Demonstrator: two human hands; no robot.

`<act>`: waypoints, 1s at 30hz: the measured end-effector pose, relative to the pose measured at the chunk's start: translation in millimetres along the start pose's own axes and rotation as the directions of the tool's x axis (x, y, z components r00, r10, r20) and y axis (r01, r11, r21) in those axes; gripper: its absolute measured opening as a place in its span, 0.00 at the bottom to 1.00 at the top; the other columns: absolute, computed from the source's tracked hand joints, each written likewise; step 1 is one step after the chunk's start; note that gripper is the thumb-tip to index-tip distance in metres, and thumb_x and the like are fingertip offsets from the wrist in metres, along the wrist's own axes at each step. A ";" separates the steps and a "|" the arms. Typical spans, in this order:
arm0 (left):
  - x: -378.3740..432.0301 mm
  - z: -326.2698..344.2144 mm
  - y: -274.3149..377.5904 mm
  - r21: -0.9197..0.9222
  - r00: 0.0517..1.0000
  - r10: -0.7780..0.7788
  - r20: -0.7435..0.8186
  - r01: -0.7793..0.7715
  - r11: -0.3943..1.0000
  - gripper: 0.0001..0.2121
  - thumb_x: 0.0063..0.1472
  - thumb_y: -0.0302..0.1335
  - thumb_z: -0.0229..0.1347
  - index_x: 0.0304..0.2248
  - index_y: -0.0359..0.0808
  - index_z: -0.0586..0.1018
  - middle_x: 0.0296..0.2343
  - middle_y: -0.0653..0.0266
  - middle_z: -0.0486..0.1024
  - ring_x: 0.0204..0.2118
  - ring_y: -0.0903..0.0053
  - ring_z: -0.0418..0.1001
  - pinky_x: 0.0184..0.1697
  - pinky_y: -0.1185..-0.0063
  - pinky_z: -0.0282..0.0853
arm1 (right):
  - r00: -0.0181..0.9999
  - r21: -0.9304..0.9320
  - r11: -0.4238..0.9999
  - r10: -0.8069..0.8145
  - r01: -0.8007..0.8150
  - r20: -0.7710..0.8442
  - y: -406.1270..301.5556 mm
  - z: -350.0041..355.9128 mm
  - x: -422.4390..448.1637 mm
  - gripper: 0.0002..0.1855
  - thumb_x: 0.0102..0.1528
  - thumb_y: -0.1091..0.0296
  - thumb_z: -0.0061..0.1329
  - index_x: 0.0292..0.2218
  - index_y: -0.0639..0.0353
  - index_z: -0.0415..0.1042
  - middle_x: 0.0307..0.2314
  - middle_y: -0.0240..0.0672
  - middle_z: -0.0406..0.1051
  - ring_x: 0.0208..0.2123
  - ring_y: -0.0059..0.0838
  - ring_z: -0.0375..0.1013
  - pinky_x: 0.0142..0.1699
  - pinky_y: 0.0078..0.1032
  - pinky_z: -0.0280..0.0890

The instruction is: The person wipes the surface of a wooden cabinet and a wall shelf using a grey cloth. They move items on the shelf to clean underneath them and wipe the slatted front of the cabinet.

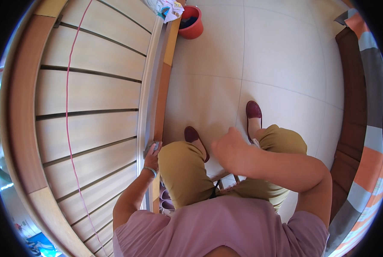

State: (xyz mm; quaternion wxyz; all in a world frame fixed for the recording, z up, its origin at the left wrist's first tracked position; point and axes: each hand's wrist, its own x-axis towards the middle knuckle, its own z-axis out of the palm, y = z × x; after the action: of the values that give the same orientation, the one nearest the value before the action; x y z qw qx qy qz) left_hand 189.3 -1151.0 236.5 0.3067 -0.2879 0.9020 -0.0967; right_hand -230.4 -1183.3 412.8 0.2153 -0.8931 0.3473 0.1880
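Note:
My left hand, with a bracelet at its wrist, presses a grey cloth to the side rail of a wooden slatted bed frame. The fingers lie over the cloth, and part of it is hidden under them. In front of my body, above the tiled floor, my right hand hangs in the air with its fingers curled. Its palm side is hidden and the hand is slightly blurred. Pale slats fill the bed frame left of the rail, and a thin pink cord runs lengthwise over them.
A red bucket with dark contents stands on the floor by the rail's far end. Printed fabric lies on the frame there. Shoes sit beside my left leg. Dark wooden furniture under a checked cloth borders the right side.

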 end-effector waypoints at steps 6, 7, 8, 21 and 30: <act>119.0 -14.8 -62.3 0.330 0.986 -0.099 0.136 0.049 0.943 0.25 0.61 0.36 0.44 0.56 0.34 0.66 0.58 0.58 0.60 0.65 0.69 0.47 0.66 0.65 0.36 | 0.983 -0.008 0.992 -0.126 0.128 0.132 -6.9 -27.5 8.7 0.17 0.41 0.63 0.55 0.34 0.60 0.67 0.20 0.32 0.71 0.25 0.33 0.72 0.36 0.35 0.56; 142.2 -40.8 -75.3 0.402 0.981 -0.089 0.172 0.013 0.916 0.25 0.62 0.35 0.42 0.57 0.34 0.64 0.59 0.58 0.57 0.65 0.69 0.45 0.66 0.63 0.35 | 0.985 0.000 0.992 -0.129 0.130 0.116 -6.9 -27.8 9.5 0.17 0.41 0.64 0.54 0.33 0.60 0.67 0.20 0.31 0.70 0.25 0.32 0.71 0.36 0.35 0.56; 161.2 -58.2 -88.5 0.469 0.971 -0.094 0.218 -0.020 0.883 0.25 0.63 0.34 0.41 0.58 0.33 0.62 0.60 0.57 0.54 0.66 0.69 0.43 0.66 0.62 0.33 | 0.984 0.004 0.989 -0.147 0.147 0.097 -4.6 -30.8 9.0 0.16 0.41 0.65 0.54 0.33 0.60 0.67 0.19 0.31 0.70 0.24 0.32 0.71 0.35 0.35 0.55; 393.5 -114.2 -229.7 0.531 0.957 -0.291 0.007 0.243 0.812 0.24 0.65 0.35 0.39 0.58 0.37 0.63 0.62 0.63 0.51 0.66 0.74 0.41 0.66 0.62 0.26 | 0.994 -0.009 0.997 -0.078 0.079 0.071 32.5 -29.3 26.9 0.09 0.45 0.68 0.48 0.30 0.60 0.67 0.17 0.31 0.66 0.22 0.30 0.68 0.33 0.33 0.57; 491.8 -145.4 -298.3 0.475 0.938 -0.347 -0.028 0.318 0.821 0.23 0.66 0.35 0.36 0.59 0.40 0.63 0.62 0.64 0.51 0.66 0.74 0.40 0.66 0.59 0.25 | 1.000 0.010 1.000 0.020 -0.020 -0.012 61.9 -41.9 41.0 0.04 0.48 0.68 0.46 0.28 0.58 0.68 0.18 0.31 0.68 0.23 0.29 0.68 0.35 0.32 0.57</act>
State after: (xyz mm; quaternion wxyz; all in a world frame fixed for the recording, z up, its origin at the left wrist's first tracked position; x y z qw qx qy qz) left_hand -79.7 -1679.1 211.7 0.3725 -0.3598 0.7775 -0.3567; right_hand -237.8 -1268.3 412.2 0.2157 -0.8896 0.3584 0.1832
